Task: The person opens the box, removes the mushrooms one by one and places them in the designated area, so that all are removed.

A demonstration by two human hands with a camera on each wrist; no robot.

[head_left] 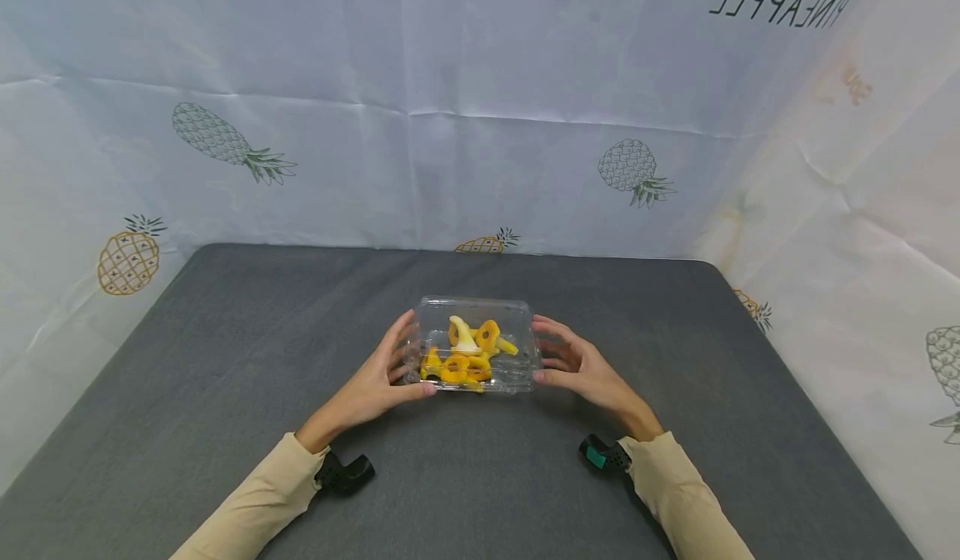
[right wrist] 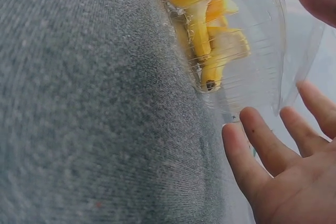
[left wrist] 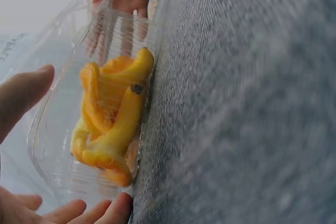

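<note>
A clear plastic clamshell box point(head_left: 514, 374) stands on the grey table, with several yellow chanterelle-like mushrooms point(head_left: 464, 341) inside, mostly toward its left half. Some have funnel-shaped, orange-yellow caps; dark spots mark a few stem ends. My left hand point(head_left: 367, 387) is at the box's left side, its thumb near the front corner and its fingers along the side. On the opposite side my right hand point(head_left: 591, 374) has its fingers spread toward the box wall. Both wrist views show loosely extended fingers around the box. Whether each fingertip touches the plastic is hard to tell.
The dark grey table point(head_left: 465, 477) runs back to a white curtain point(head_left: 420, 177) printed with pineapples. More of this cloth hangs at the sides. A black wrist device point(head_left: 345, 472) sits at the left cuff, another point(head_left: 604, 455) at the right cuff.
</note>
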